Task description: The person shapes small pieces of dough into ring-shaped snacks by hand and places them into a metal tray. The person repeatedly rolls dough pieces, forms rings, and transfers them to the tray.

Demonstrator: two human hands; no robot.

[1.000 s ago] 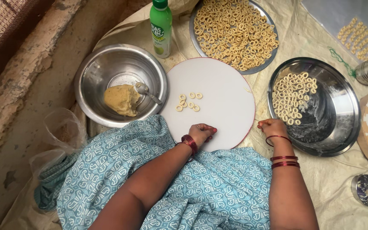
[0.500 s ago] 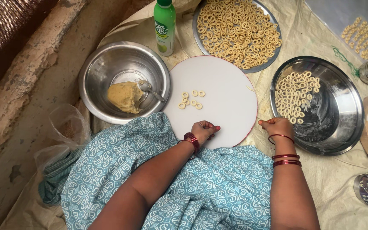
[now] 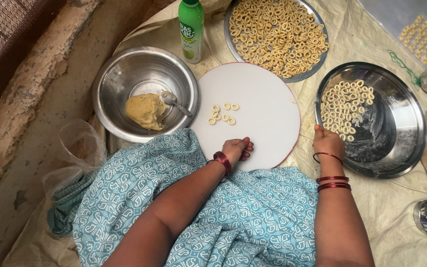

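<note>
Little has changed since a second ago — the left hand [image 3: 236, 149] still rests curled on the white round board [image 3: 263, 94], empty, and the right hand [image 3: 328, 142] sits at the steel plate [image 3: 396, 148] rim, grip unclear. Six dough rings [image 3: 222, 113] lie on the board. A steel bowl [image 3: 119, 84] holds dough [image 3: 144, 111] and a spoon [image 3: 175, 102] — the far tray [image 3: 277, 34] is heaped with rings.

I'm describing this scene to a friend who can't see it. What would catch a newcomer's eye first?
Probably the heaped tray of dough rings at the top, then the white round board in the middle with a few rings on it. The left hand rests on the board's near edge; the right hand touches the steel plate holding more rings.
</note>
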